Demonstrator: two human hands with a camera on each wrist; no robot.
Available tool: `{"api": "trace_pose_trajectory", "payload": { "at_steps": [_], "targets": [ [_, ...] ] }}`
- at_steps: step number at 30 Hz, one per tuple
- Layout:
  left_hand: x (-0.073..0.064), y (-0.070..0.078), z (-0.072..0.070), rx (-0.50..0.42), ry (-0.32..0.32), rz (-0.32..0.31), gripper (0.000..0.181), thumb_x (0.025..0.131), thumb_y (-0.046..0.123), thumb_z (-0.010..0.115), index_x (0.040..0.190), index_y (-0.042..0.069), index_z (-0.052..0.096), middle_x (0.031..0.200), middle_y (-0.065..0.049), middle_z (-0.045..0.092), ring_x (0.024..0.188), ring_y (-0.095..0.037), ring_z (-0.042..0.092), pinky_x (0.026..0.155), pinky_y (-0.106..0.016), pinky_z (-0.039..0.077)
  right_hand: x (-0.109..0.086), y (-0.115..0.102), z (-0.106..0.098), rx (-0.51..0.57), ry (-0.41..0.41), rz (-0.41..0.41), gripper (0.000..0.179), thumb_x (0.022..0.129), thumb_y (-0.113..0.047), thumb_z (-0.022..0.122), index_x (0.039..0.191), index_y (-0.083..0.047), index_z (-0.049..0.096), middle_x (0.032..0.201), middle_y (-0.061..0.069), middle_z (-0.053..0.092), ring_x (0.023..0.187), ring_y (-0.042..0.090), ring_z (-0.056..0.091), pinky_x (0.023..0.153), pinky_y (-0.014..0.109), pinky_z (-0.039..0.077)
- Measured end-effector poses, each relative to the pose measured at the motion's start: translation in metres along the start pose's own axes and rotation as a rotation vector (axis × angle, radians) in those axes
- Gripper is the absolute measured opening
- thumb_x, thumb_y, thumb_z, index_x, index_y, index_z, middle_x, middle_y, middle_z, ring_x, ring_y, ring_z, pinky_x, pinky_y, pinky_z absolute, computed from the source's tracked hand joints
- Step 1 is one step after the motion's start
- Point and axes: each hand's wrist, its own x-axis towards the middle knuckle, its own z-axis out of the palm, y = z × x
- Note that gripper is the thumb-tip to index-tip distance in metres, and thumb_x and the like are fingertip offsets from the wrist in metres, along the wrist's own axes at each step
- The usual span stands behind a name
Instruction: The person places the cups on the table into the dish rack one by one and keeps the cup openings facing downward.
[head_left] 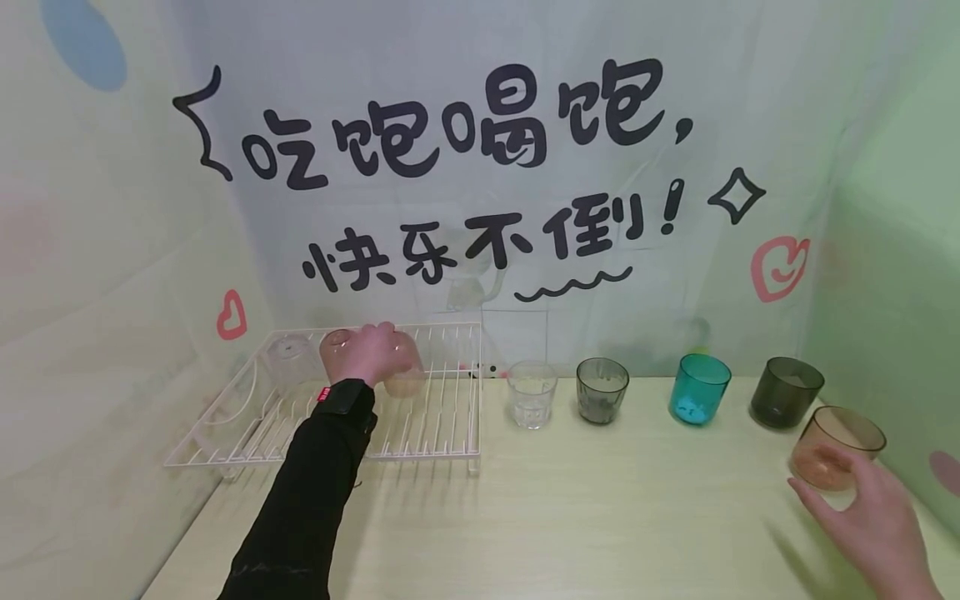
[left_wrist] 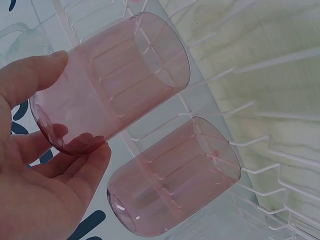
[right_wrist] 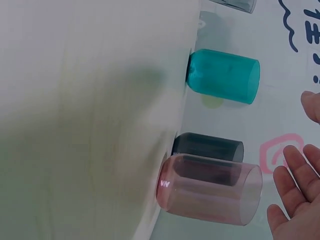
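Observation:
My left hand grips a pink glass by its base end, thumb on one side and fingers on the other. The glass is upside down above the white wire rack, its rim pointing down. Beside it on the rack stands a second upturned pink glass. At the far right, my right hand is beside an upright pink glass on the table. In the right wrist view its fingers are spread and hold nothing, a small gap away from that glass.
A clear glass, a grey glass, a teal glass and a dark glass stand upright along the back of the table. Another clear glass sits upturned on the rack's left. Printed cloth walls enclose the table.

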Motion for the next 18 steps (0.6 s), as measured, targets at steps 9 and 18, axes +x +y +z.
{"api": "trace_pose_trajectory", "payload": {
  "at_steps": [9,18],
  "targets": [
    [0.011,-0.009,0.003,0.538,0.166,0.067,0.029,0.080,0.055,0.044,0.086,0.031,0.059,0.081,0.011,0.058,0.089,-0.018,0.045,0.077,-0.044,0.029,0.001,0.002,-0.007,0.025,-0.028,0.019,0.054,0.073,-0.025,0.071,0.117,-0.002,0.050,0.108,0.027,0.052,0.098,0.045,0.041,0.083,0.059,0.026],
    [0.010,-0.009,0.004,0.496,0.156,0.061,0.028,0.083,0.047,0.040,0.087,0.027,0.059,0.091,0.006,0.059,0.091,-0.019,0.046,0.075,-0.045,0.031,0.003,0.006,-0.008,-0.002,-0.059,-0.013,0.055,0.074,-0.027,0.071,0.119,-0.003,0.049,0.112,0.027,0.052,0.100,0.047,0.040,0.083,0.059,0.026]
  ]
}}
